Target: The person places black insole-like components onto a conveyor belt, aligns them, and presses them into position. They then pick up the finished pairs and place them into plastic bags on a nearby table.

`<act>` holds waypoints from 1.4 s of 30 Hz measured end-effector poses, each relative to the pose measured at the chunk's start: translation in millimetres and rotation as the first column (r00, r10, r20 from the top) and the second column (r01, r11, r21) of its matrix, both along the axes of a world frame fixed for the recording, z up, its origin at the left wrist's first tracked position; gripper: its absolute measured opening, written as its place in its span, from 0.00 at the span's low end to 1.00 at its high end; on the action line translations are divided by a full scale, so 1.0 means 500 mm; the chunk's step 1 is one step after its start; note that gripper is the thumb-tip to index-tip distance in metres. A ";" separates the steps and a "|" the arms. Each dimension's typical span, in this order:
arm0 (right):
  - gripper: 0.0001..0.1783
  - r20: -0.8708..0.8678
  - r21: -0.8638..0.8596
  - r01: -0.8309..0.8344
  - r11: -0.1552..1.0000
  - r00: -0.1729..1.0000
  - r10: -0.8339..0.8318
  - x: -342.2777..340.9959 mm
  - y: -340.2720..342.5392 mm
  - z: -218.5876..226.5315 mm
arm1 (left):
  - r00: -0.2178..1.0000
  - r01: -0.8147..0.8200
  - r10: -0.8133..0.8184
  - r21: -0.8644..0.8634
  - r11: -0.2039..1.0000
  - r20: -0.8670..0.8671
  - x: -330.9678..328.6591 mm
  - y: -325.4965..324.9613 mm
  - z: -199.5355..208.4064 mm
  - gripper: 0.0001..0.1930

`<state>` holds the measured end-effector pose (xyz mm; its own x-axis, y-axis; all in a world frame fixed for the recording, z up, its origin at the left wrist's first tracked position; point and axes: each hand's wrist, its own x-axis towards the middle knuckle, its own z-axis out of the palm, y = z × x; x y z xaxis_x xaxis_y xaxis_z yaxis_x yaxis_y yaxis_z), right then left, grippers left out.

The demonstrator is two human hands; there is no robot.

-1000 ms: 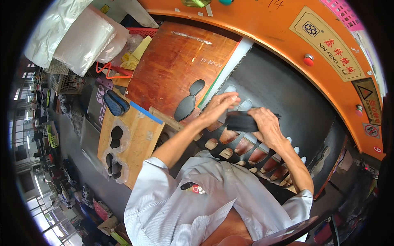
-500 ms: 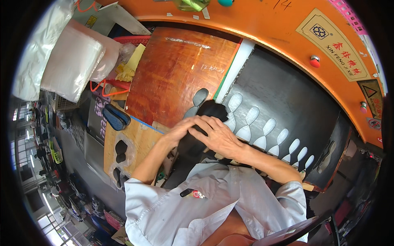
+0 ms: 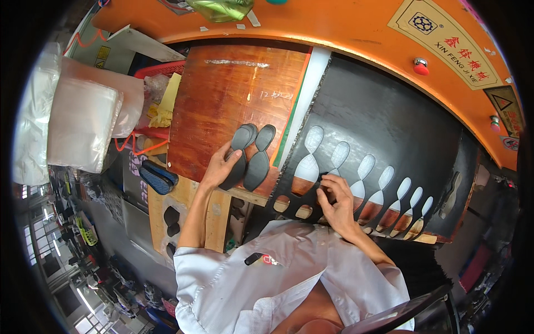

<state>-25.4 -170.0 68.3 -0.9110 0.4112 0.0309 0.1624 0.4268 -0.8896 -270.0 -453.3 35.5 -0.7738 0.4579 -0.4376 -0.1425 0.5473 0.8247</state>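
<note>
My left hand [image 3: 218, 167] is closed round the left edge of a black sole-shaped piece [image 3: 236, 172], its thumb lying on top. Just right of it another black sole-shaped piece [image 3: 256, 171] lies on the reddish-brown wooden board [image 3: 222, 94]; layered edges show at their far ends. My right hand [image 3: 338, 201] is at the near part of a black sheet [image 3: 384, 106] with a row of sole-shaped holes. Its thumb and curled fingers pinch the strip of sheet beside the largest hole. White surface and brown wood show through the holes.
An orange machine beam [image 3: 345, 30] with a red button [image 3: 421, 67] spans the far side. Clear plastic bags [image 3: 83, 122] hang at left, beside a red basket [image 3: 158, 69]. Blue insoles [image 3: 158, 177] and bagged black pieces [image 3: 171, 217] lie on the left-hand wooden table [image 3: 214, 222].
My hands have parted from a dark bunch they covered together; the left moved left, the right moved right. The black sheet has shifted toward me, baring brown wood in its holes.
</note>
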 end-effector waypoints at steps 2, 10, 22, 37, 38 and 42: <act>0.11 0.020 -0.038 0.017 0.999 1.000 -0.017 0.012 0.007 -0.009 | 0.973 0.046 -0.064 -0.086 0.995 -0.222 0.001 0.000 0.007 0.26; 0.10 0.013 -0.212 -0.043 0.976 0.999 0.047 0.033 0.010 -0.015 | 0.805 -0.009 -0.231 -0.400 0.916 -0.547 0.012 0.104 0.019 0.38; 0.07 -0.060 -0.232 0.151 0.961 0.984 -0.169 0.144 0.052 -0.017 | 0.636 -0.074 -0.261 -0.394 0.916 -0.727 0.004 0.108 -0.029 0.34; 0.24 0.129 0.018 0.942 0.335 0.330 -0.935 0.554 0.375 -0.081 | 0.944 -0.028 0.034 0.021 0.999 -0.327 0.216 0.196 -0.011 0.17; 0.21 0.051 -0.058 0.944 0.324 0.326 -0.944 0.548 0.393 -0.084 | 0.949 -0.034 0.051 0.060 0.998 -0.312 0.181 0.223 -0.015 0.18; 0.20 0.043 0.030 0.906 0.422 0.421 -0.906 0.513 0.511 -0.081 | 0.974 0.004 0.005 0.042 0.999 -0.228 0.039 0.332 -0.011 0.17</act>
